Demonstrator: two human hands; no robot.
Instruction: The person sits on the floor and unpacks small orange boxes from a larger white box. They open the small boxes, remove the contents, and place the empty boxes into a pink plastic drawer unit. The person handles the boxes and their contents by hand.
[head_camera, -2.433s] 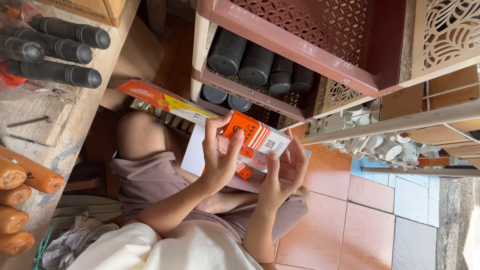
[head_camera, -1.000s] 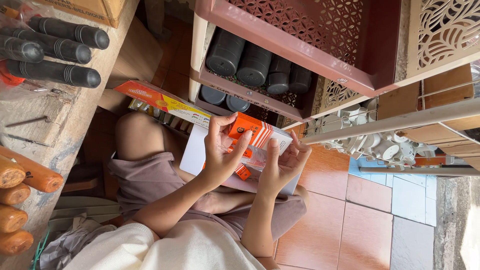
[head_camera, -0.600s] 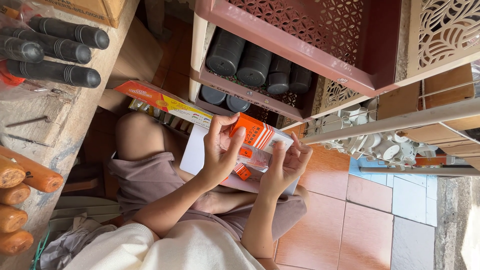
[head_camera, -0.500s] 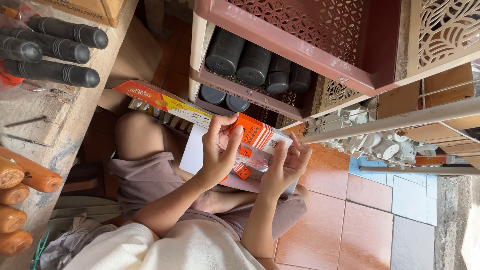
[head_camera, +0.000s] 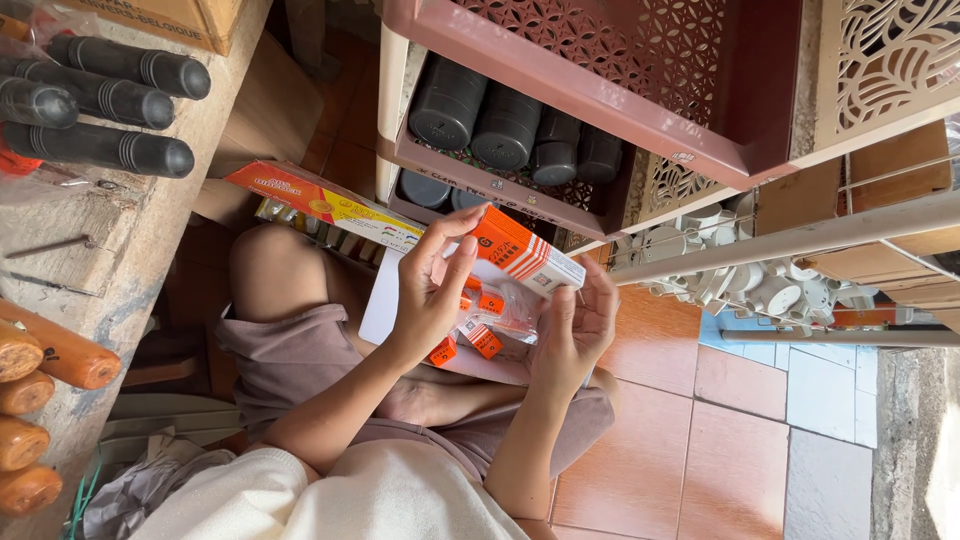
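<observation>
Left hand (head_camera: 428, 300) fingers closed around orange-and-white carton (head_camera: 522, 254), held above the lap. Right hand (head_camera: 575, 330) fingers curled on clear plastic packet (head_camera: 505, 308) just beneath the carton.

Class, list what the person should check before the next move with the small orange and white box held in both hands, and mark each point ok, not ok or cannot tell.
1. Left hand has a grip on the orange and white box: ok.
2. Right hand supports the box's other end: ok.
3. Box flap shut: cannot tell.
4. Clear packet of small orange pieces rests beneath the box, above the lap: ok.
5. White sheet lies under the hands: ok.
6. Loose orange pieces secure on the lap: cannot tell.
</observation>
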